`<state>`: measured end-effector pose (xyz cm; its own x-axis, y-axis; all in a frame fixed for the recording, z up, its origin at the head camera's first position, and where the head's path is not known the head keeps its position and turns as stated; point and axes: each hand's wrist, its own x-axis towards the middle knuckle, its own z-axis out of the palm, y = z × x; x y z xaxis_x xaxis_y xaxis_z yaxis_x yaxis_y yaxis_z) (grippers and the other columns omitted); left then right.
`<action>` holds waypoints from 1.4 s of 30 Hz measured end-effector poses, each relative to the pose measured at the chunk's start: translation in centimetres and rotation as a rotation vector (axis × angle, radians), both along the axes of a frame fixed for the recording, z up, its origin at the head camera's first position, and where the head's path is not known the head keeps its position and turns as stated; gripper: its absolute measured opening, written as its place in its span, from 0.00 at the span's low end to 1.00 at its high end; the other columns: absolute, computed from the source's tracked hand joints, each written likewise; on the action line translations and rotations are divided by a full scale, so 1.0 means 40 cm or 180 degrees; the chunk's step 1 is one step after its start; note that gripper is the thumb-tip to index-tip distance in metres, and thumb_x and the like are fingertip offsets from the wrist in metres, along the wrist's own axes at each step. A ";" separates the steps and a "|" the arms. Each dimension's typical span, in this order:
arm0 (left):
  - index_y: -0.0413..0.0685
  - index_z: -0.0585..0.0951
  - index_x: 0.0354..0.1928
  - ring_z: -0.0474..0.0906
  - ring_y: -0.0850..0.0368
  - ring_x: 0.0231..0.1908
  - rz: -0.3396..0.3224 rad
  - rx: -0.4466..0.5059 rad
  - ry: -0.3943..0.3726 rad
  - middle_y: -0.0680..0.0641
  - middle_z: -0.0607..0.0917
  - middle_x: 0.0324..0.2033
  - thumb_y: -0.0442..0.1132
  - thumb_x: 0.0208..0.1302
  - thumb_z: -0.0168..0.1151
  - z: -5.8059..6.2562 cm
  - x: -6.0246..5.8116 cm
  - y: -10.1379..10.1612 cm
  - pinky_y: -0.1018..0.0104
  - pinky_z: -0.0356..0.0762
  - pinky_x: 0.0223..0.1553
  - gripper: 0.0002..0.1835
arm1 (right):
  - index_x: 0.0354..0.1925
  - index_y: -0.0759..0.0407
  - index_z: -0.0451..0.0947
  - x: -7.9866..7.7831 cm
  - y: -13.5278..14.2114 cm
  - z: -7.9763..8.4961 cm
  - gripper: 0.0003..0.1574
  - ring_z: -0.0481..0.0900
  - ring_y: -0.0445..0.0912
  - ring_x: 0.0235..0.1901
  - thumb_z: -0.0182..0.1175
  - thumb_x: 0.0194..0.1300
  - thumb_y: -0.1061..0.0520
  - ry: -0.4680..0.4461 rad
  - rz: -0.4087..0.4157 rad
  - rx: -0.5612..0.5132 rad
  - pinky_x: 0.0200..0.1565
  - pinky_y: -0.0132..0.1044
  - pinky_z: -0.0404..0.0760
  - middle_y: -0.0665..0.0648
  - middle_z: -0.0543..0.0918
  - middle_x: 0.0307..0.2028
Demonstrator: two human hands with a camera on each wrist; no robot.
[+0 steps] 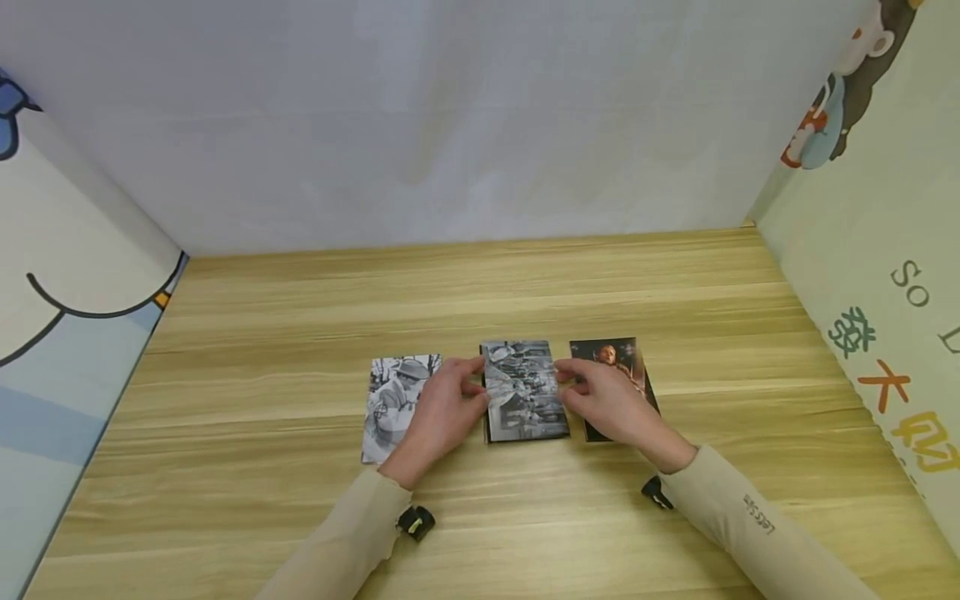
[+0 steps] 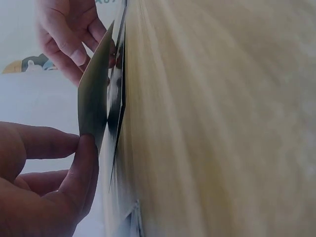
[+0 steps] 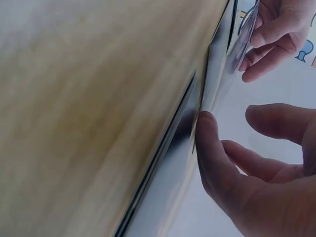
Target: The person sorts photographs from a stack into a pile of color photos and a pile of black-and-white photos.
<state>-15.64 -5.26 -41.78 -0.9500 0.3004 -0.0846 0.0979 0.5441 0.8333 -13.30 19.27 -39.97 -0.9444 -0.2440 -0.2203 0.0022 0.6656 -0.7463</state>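
Three photo prints lie in a row in the head view. My left hand (image 1: 442,408) pinches the left edge of the middle black-and-white photo (image 1: 528,400) between thumb and finger. In the left wrist view, that photo (image 2: 94,94) is tilted up, above a dark-edged print (image 2: 117,106) beneath it. My right hand (image 1: 611,404) is at the middle photo's right side. The right wrist view shows a fingertip at a print's edge and the thumb held apart. Another black-and-white photo (image 1: 382,400) lies partly behind my left hand. A dark colour photo (image 1: 611,354) is partly covered by my right hand.
The prints are on a wood-grain table (image 1: 300,308). A pale wall (image 1: 450,125) stands along its back edge, with printed panels on the left (image 1: 75,250) and right (image 1: 862,275). Black wrist bands (image 1: 416,522) show beneath both sleeves.
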 end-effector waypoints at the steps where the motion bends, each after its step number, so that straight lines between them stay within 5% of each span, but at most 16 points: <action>1: 0.36 0.74 0.70 0.85 0.48 0.49 -0.0002 -0.0016 0.0005 0.40 0.80 0.57 0.28 0.67 0.64 0.000 0.000 0.000 0.56 0.85 0.47 0.29 | 0.72 0.70 0.68 0.000 0.000 0.000 0.31 0.83 0.61 0.55 0.57 0.76 0.61 0.0006 -0.0018 -0.0024 0.50 0.50 0.86 0.67 0.80 0.61; 28: 0.36 0.80 0.64 0.87 0.46 0.49 0.0211 0.0328 0.0071 0.41 0.87 0.51 0.28 0.65 0.63 0.011 0.008 -0.038 0.57 0.86 0.46 0.24 | 0.69 0.67 0.72 -0.006 -0.020 0.000 0.28 0.85 0.56 0.48 0.58 0.73 0.63 0.0240 -0.0320 -0.0321 0.43 0.45 0.84 0.62 0.82 0.52; 42: 0.38 0.80 0.65 0.86 0.46 0.50 0.0206 0.0422 0.0055 0.41 0.87 0.52 0.29 0.68 0.63 0.020 0.017 -0.080 0.54 0.86 0.47 0.23 | 0.72 0.62 0.70 -0.005 -0.048 0.004 0.30 0.85 0.55 0.50 0.57 0.74 0.63 0.0111 -0.0348 -0.0708 0.32 0.40 0.75 0.62 0.79 0.54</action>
<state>-14.98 -8.48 -40.99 -0.9688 0.2459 -0.0316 0.0811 0.4351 0.8967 -13.49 17.34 -39.82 -0.9739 -0.1789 -0.1393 0.0367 0.4821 -0.8753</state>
